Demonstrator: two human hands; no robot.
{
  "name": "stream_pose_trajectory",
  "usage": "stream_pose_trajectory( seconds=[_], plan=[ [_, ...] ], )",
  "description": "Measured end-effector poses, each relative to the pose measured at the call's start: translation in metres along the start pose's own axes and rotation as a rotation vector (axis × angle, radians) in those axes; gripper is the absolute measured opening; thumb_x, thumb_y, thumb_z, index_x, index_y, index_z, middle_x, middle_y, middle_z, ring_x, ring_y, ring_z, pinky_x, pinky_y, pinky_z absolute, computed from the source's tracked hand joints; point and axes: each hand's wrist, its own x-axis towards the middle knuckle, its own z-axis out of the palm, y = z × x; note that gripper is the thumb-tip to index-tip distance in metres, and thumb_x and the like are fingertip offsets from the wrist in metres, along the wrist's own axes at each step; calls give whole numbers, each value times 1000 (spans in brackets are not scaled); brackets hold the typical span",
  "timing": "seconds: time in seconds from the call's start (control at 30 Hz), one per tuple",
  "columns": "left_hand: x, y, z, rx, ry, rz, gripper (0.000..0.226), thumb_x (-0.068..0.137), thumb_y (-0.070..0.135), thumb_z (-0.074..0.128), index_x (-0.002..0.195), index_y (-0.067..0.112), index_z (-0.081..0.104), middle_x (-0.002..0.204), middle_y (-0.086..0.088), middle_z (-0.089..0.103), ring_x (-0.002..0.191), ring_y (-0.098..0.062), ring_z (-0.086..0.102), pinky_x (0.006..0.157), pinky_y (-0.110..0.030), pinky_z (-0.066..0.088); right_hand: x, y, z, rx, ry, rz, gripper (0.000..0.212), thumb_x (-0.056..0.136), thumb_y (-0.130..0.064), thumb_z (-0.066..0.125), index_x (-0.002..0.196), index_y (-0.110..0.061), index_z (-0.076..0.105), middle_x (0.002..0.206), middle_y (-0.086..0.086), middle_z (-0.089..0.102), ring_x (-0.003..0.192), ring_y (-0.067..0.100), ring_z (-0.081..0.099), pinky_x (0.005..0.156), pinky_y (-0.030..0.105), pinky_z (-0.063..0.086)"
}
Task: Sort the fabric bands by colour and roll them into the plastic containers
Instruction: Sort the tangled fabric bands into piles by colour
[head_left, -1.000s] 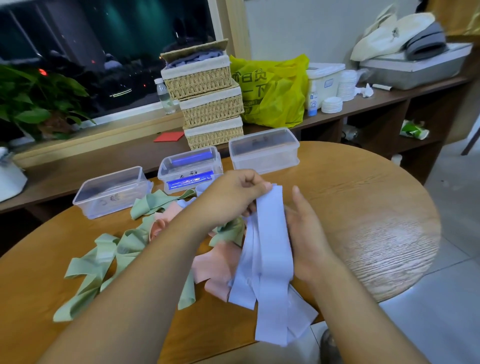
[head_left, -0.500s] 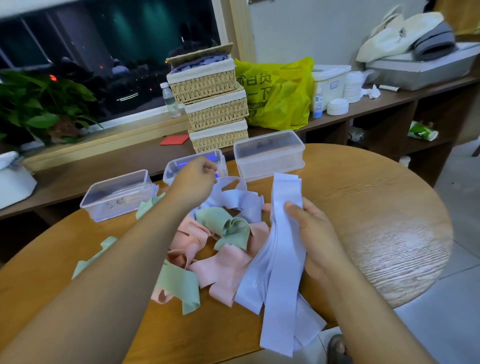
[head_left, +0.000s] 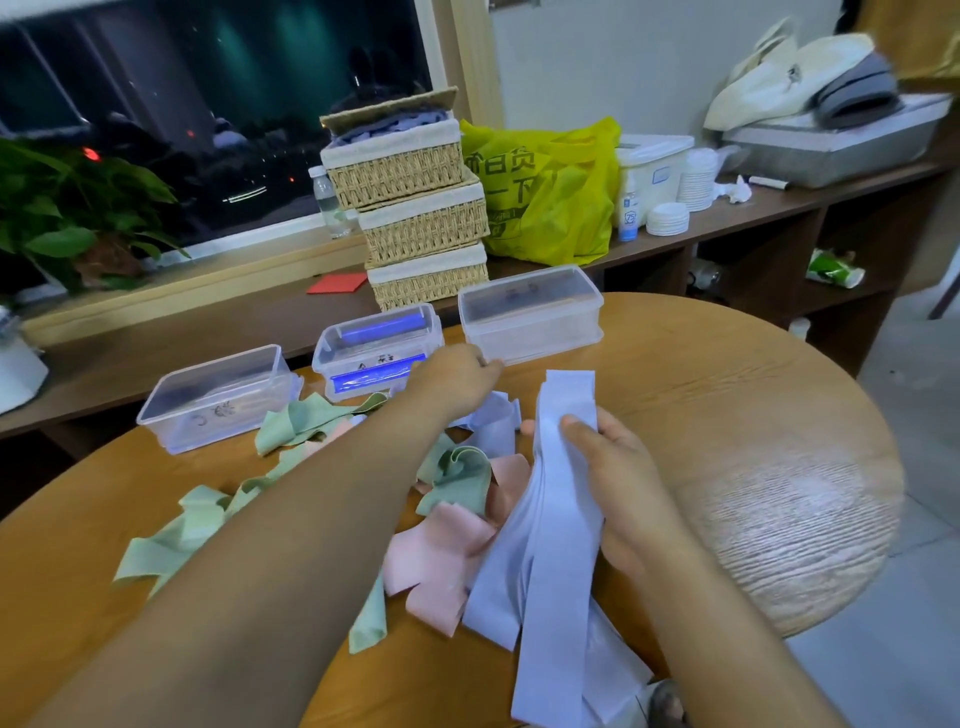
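My right hand (head_left: 618, 467) grips a bundle of lavender fabric bands (head_left: 556, 561) that hangs down past the front edge of the round wooden table (head_left: 727, 415). My left hand (head_left: 457, 376) reaches forward over a loose lavender band (head_left: 493, 423) lying in front of the containers. Its fingers curl downward, and I cannot see whether they hold that band. Green bands (head_left: 457, 473) and pink bands (head_left: 436, 561) lie tangled on the table under my left arm. Three clear plastic containers stand at the far side: left (head_left: 218, 397), middle (head_left: 379, 351) with blue inside, right (head_left: 530, 314).
Behind the table runs a wooden shelf with three stacked wicker baskets (head_left: 421, 208), a yellow bag (head_left: 550, 192), a water bottle (head_left: 327, 200) and white tubs. A potted plant (head_left: 67, 218) stands at the left. The floor lies to the right of the table.
My left hand let go of the lavender bundle and reached forward, then shifted right toward the loose lavender band. My right hand kept hold of the bundle.
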Motion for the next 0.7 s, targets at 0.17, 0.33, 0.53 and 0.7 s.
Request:
stream_pose_trajectory(
  seconds=[0.17, 0.33, 0.53, 0.7],
  plan=[
    [28, 27, 1, 279, -267, -56, 35, 90, 41, 63, 117, 21, 71, 119, -9, 69, 105, -31, 65, 98, -43, 56, 0, 1, 0, -28, -5, -19, 25, 111, -15, 49, 121, -13, 71, 110, 10, 81, 91, 31, 75, 87, 44, 59],
    [1, 21, -18, 282, -219, -16, 15, 100, 19, 53, 93, 10, 63, 102, -12, 63, 88, -27, 57, 64, -30, 43, 2, 1, -5, -18, -8, -15, 26, 111, -15, 48, 122, -15, 71, 109, 8, 81, 92, 27, 73, 87, 42, 56],
    [-80, 2, -44, -340, 266, 48, 14, 99, 26, 62, 86, 19, 62, 79, -5, 64, 72, -22, 58, 63, -35, 41, 3, 4, -4, -104, 100, -57, 25, 110, -16, 48, 115, -21, 72, 102, -1, 82, 87, 27, 75, 80, 39, 58],
    [-132, 26, -30, -438, 451, 145, 19, 95, 28, 69, 79, 22, 61, 67, 4, 61, 65, -12, 57, 61, -33, 45, 2, 10, 4, -418, 190, -325, 19, 107, -24, 50, 96, -29, 64, 82, -6, 67, 74, 18, 64, 68, 38, 49]
  ],
)
